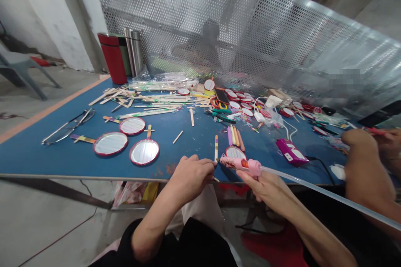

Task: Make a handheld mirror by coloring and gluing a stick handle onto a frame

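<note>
In the head view, the person's left hand (191, 177) is closed in a narrow pinch at the near edge of the blue desk (37, 150). Its fingertips nip the lower end of a thin colour-banded wooden craft stick (216, 146), which points away over the desk top. The right hand (266, 187) is wrapped around the pink plastic glue gun (241, 163). The gun's nozzle aims left towards the stick, just above a small round red-rimmed mirror (235, 152) lying flat on the desk. A long clear glue rod (313, 190) trails from the back of the gun to the right.

The stick looks very light and stiff, but thin enough to snap, so a fingertip pinch near one end should suit it. The gun looks light and rigid. It is probably best gripped by its handle, away from the tip, and the rod behind it seems bendy. The mirror likely has a slick, breakable face and would be safer taken by its rim.

Another person's forearm (363, 166) rests on the desk at the far right, near a purple box (290, 151).
</note>
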A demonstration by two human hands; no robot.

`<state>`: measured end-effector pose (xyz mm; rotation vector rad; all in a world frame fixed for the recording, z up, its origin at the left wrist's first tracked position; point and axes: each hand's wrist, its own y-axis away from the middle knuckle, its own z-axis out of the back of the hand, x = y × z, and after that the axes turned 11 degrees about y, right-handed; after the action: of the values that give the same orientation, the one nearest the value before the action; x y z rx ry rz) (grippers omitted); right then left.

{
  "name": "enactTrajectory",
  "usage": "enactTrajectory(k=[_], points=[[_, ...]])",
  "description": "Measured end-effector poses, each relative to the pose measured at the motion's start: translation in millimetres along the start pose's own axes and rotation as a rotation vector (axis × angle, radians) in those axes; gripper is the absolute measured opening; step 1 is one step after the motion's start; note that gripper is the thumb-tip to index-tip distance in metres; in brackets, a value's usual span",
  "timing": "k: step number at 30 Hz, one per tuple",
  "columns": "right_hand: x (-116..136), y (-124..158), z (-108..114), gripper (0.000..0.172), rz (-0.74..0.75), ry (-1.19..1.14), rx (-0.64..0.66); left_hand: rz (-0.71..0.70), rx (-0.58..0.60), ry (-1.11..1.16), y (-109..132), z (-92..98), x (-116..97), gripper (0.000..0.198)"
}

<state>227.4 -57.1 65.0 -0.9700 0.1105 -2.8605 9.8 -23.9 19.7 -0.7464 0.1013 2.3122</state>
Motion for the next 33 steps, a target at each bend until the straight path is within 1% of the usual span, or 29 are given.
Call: enactTrajectory(k=[4, 6, 9, 13, 16, 18, 22, 24, 27, 30, 33], points=[[-1, 0, -1, 0.038, 0.009, 0.104, 0.073, -0.003, -0.007, -0.009, 0, 0.5, 0, 0.018], [-4, 2, -3, 0.042, -0.038, 0.153, 0.094, 0.003, -0.003, -0.007, 0, 0.4, 0, 0.018], [-12, 5, -5, 0.052, -0.128, 0.177, 0.131, 0.009, 0.002, -0.003, 0, -0.2, 0, 0.017], [-20, 8, -6, 0.056, -0.233, 0.167, 0.112, 0.006, -0.005, -0.014, 0, -1.0, 0, 0.018], [-20, 8, -8, 0.055, -0.225, 0.062, 0.126, -0.01, -0.018, -0.01, 0, -1.8, 2, 0.019], [-15, 6, -12, 0.053, -0.254, -0.092, 0.118, -0.026, -0.027, 0.001, 0, -2.7, 4, 0.021], [0, 3, -24, 0.053, -0.354, -0.434, 0.035, -0.067, -0.02, 0.048, 2, -3.9, 9, 0.021], [7, 2, -29, 0.055, -0.345, -0.511, 0.035, -0.096, -0.026, 0.105, 4, -2.6, 12, 0.019], [16, -1, -38, 0.055, -0.27, -0.596, 0.025, -0.156, -0.038, 0.276, 11, 2.9, 17, 0.017], [22, -7, -50, 0.05, -0.184, -0.655, -0.069, -0.212, -0.026, 0.514, 17, 10.7, 21, 0.019], [30, -18, -65, 0.046, -0.107, -0.646, -0.142, -0.256, -0.027, 0.759, 19, 15.9, 23, 0.031]])
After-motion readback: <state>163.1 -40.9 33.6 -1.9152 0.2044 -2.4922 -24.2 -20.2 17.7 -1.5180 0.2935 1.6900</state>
